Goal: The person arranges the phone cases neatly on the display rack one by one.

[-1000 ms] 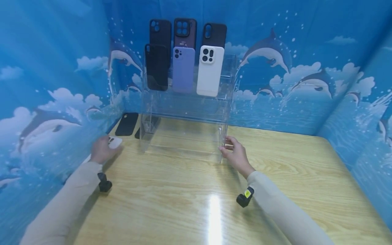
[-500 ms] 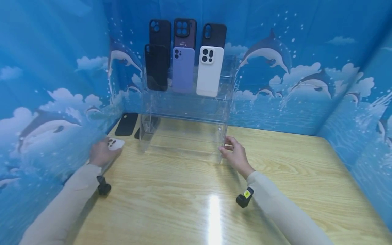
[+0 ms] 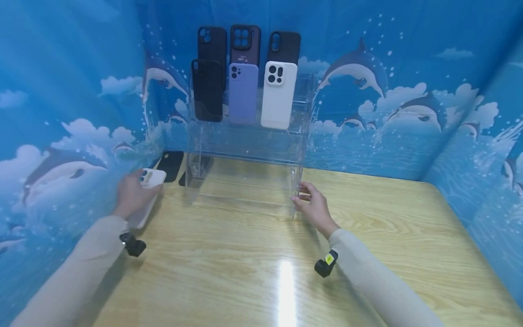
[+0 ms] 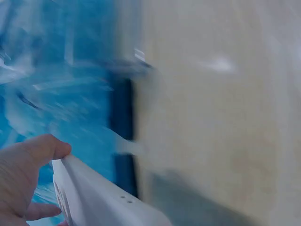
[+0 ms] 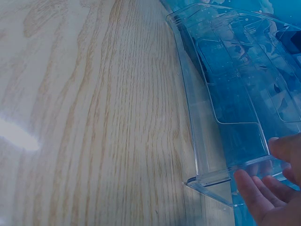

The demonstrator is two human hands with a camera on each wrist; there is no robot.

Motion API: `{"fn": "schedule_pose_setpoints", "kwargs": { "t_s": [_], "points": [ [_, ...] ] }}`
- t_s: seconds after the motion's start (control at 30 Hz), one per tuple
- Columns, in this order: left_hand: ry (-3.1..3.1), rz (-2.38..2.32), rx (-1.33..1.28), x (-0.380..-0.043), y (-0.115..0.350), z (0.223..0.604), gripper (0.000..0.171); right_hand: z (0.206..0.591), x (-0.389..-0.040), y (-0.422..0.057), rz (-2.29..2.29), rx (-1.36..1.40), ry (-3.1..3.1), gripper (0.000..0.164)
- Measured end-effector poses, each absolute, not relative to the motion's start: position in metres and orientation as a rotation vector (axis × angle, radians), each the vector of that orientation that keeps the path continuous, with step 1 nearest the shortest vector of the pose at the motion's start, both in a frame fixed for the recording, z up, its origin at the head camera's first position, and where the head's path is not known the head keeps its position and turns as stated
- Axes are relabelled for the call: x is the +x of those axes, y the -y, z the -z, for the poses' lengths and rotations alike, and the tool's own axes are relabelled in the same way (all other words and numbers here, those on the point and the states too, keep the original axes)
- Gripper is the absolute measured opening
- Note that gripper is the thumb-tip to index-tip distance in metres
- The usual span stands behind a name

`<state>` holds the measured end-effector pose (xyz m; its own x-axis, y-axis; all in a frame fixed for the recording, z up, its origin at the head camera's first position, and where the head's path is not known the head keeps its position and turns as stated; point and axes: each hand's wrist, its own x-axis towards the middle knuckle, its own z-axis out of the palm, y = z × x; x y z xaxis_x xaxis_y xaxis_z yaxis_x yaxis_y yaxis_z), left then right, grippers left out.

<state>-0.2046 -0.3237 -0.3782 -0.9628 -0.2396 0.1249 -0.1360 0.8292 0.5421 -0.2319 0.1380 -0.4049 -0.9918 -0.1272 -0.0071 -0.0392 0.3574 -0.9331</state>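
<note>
A white phone case [image 3: 153, 178] with camera cutouts is held in my left hand [image 3: 132, 193], at the left side of the table. In the left wrist view, my thumb presses on the edge of that case [image 4: 101, 195]; part of the fingers is hidden. My right hand [image 3: 315, 210] holds the lower right side of a clear acrylic display stand [image 3: 249, 141]. In the right wrist view, thumb and fingers lie on either side of the stand's edge [image 5: 256, 162]. Upright on the stand are black cases, a purple case [image 3: 243, 93] and another white case [image 3: 279, 95].
A black phone case [image 3: 170, 166] lies flat on the wooden table [image 3: 229, 263], left of the stand. Another dark case [image 3: 182, 179] is partly visible by the stand's left foot. Blue dolphin-print curtain [image 3: 408, 118] encloses the back and sides.
My left hand has lifted the white case off the left edge and tilted it so more of its back shows. My right hand has stayed on the stand.
</note>
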Motion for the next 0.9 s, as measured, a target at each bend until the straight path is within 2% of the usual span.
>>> {"fn": "schedule_pose_setpoints", "kwargs": {
  "t_s": [0.5, 0.9],
  "points": [
    [2.596, 0.774, 0.085, -0.184, 0.225, 0.276, 0.093, 0.404, -0.233, -0.138, 1.747, -0.164, -2.521, 0.056],
    [2.365, 0.978, -0.123, -0.200, 0.150, 0.256, 0.090, 0.406, -0.232, -0.138, 1.752, -0.166, -2.515, 0.056]
  ]
}}
